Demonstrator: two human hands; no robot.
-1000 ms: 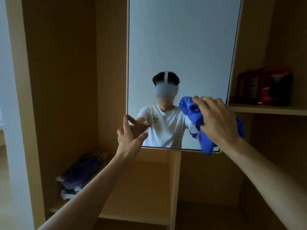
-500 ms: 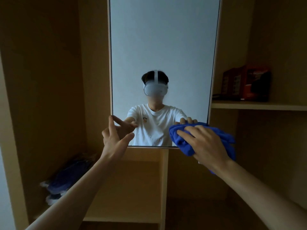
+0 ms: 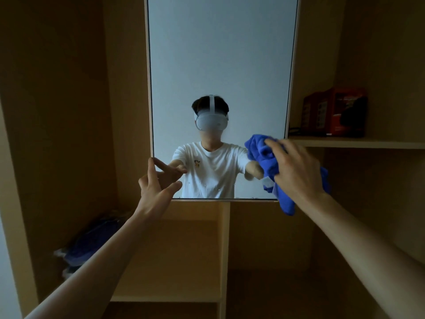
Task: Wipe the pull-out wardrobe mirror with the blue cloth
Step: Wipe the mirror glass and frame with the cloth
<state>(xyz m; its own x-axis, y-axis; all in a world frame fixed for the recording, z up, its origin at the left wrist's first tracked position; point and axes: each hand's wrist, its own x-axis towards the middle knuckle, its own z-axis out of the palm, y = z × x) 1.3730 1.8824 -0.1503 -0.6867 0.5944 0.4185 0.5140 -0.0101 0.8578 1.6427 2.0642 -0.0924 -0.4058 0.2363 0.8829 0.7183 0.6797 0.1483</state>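
The mirror (image 3: pixel 220 65) stood upright in the wardrobe with its long axis vertical and its glass facing the wearer. Its top was cut off by the upper border of the view. Its bottom edge ended above a vertical divider panel (image 3: pixel 224 249).

The blue cloth (image 3: pixel 264 155) lay bunched against the mirror's lower right corner. Its length ran from upper left down to the right, and a tail hung past the mirror's bottom edge. The right hand (image 3: pixel 296 171) covered the cloth, its grip holding the bundle with fingers curved over it. Much of the cloth was hidden behind that hand, so its full shape could not be made out.

The left hand (image 3: pixel 154 192) was at the mirror's lower left corner, grip wide and holding nothing. Its index finger pointed up along the left edge and its thumb stuck out over the glass. Whether the fingertips touched the glass could not be told.

The glass showed the reflection (image 3: pixel 211 166) of a person in a white T-shirt and a headset.

To the right, a shelf (image 3: pixel 356 142) carried a red box (image 3: pixel 333 111), dim and with unreadable print. On the lower left shelf lay a dark blue bundle (image 3: pixel 89 247), blurred and partly hidden by the left forearm.
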